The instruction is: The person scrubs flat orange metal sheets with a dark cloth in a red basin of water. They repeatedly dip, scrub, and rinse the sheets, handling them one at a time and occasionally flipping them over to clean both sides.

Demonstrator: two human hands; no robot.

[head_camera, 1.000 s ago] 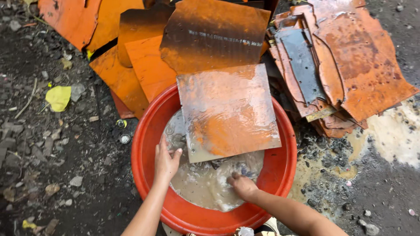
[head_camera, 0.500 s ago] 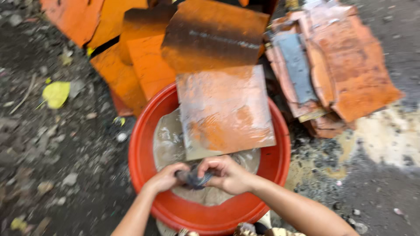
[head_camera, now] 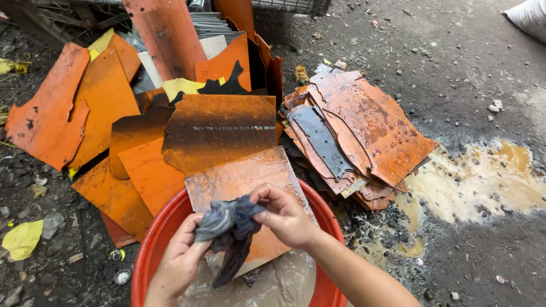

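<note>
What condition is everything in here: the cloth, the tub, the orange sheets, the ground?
Dark cloth: wet, bunched, held by both hands.
Left hand: gripping the cloth.
Right hand: gripping the cloth.
Red tub: holds murky water.
Orange sheet: wet, leaning into the tub.
Stacked sheets: rusty, piled flat.
Puddle: muddy brown.

Rusty sheet stack (head_camera: pixel 358 133) rt; yellow leaf (head_camera: pixel 21 239) lt.
</note>
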